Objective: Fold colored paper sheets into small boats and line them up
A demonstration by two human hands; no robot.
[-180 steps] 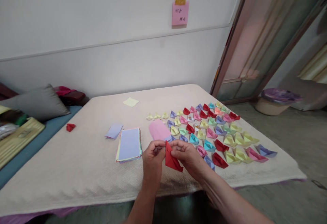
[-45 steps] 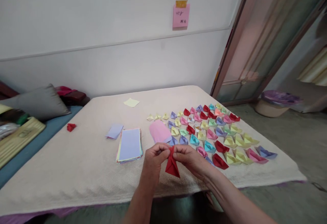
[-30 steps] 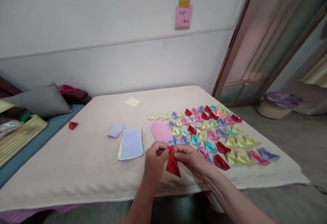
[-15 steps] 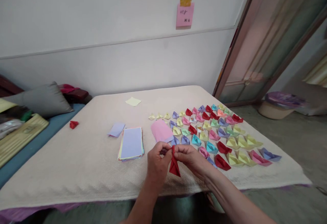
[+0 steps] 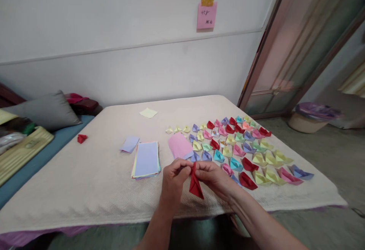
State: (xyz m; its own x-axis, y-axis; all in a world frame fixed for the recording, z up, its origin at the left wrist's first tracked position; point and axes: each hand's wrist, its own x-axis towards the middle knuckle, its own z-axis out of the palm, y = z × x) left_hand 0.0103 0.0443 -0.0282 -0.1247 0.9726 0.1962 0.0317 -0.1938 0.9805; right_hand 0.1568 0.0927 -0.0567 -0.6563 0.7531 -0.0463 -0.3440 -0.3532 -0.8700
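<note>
A piece of folded red paper (image 5: pixel 196 186) hangs point-up between my two hands, above the near edge of the cloth-covered table. My left hand (image 5: pixel 176 177) pinches its upper part from the left, fingers curled. From the right, my right hand (image 5: pixel 213 175) grips the same upper part between thumb and fingers. The fingertips cover the top of the fold. Just beyond my hands lie pink paper sheets (image 5: pixel 180 145), and to their left is a stack of coloured paper (image 5: pixel 146 160) with a lilac sheet on top.
Rows of small folded paper boats (image 5: pixel 238 150) cover the table's right side. Folded lilac paper (image 5: pixel 129 144), a pale yellow sheet (image 5: pixel 148 113) and a crumpled-looking red paper piece (image 5: pixel 82 138) lie leftward. A lined bin (image 5: pixel 306 122) stands on the floor at right.
The lower end of the red paper has swung slightly to the right and down. My left hand has turned and shifted a little left; both hands keep their pinch.
</note>
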